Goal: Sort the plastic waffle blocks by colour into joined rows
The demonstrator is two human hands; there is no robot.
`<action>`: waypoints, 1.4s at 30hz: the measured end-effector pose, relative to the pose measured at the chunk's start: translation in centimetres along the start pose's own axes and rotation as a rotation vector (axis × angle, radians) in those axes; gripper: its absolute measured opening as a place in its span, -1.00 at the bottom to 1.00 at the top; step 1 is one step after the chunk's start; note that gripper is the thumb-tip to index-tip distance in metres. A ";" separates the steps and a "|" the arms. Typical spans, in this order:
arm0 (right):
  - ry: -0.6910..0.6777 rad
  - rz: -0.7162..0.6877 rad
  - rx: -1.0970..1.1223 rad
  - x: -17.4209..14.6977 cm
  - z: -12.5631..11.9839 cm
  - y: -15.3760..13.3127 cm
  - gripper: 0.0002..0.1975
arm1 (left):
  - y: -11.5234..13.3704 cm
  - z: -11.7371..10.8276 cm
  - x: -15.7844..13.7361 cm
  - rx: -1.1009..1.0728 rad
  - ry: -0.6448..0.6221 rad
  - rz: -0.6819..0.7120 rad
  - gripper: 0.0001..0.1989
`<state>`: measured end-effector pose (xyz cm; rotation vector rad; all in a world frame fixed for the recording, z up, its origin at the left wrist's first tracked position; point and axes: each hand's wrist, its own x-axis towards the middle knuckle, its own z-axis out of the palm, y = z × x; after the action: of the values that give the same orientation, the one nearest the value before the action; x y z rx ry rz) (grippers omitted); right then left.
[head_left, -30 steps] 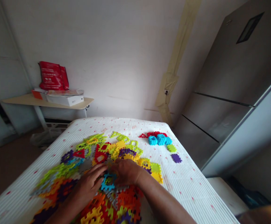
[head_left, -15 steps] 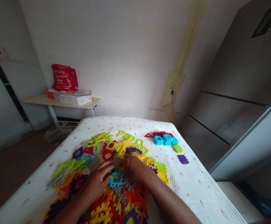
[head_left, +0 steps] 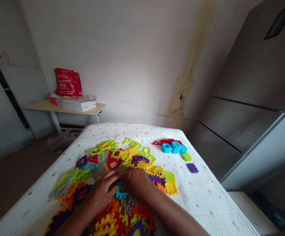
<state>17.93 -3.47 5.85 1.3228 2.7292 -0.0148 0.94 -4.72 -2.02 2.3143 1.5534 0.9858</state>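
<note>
A wide heap of coloured plastic interlocking tiles with notched edges lies before me. My left hand (head_left: pixel 104 186) rests over the middle of it, fingers stretched forward and thumb apart. Close on its right, my right hand (head_left: pixel 135 181) reaches down into the heap with curled fingers; its fingertips are hidden, so whatever they hold does not show. Between the hands a blue square-holed tile (head_left: pixel 120 194) is partly covered. Just beyond the right hand lie a yellow tile (head_left: pixel 141 166) and purple tiles (head_left: pixel 139 159). Nearer me sits a yellow openwork tile (head_left: pixel 106 225).
Sorted apart at the table's back right are blue tiles (head_left: pixel 175 147), red tiles (head_left: pixel 170 141), a green tile (head_left: pixel 187 157) and a purple tile (head_left: pixel 192 168). A white ribbed cloth (head_left: pixel 206 203) covers the table. A fridge (head_left: pixel 243 98) stands at right; a side table (head_left: pixel 41 105) holds a red bag (head_left: pixel 67 82).
My right hand has shifted slightly left and toward me, covering more of the blue tile and uncovering purple and yellow tiles behind it. My left hand has barely moved.
</note>
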 end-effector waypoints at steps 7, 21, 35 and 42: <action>0.044 0.044 0.033 0.2 0.4 0.0 -0.79 | 0.0 0.1 0.0 -0.004 0.019 -0.008 -0.71; 0.510 -0.045 0.248 0.0 0.8 0.4 -0.84 | 1.2 -2.6 0.3 -0.218 0.130 -0.108 -0.76; 0.502 -0.108 0.288 -0.1 0.9 0.0 -0.59 | 1.4 -3.4 0.8 -0.665 0.227 -0.544 -0.53; 0.555 -0.144 0.278 0.4 1.3 0.4 -0.56 | 0.6 -3.0 0.4 -0.718 0.152 -0.647 -0.47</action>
<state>18.13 -2.95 4.56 1.3554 3.3928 -0.0464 -0.32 -5.25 0.72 1.1790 1.4971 1.2600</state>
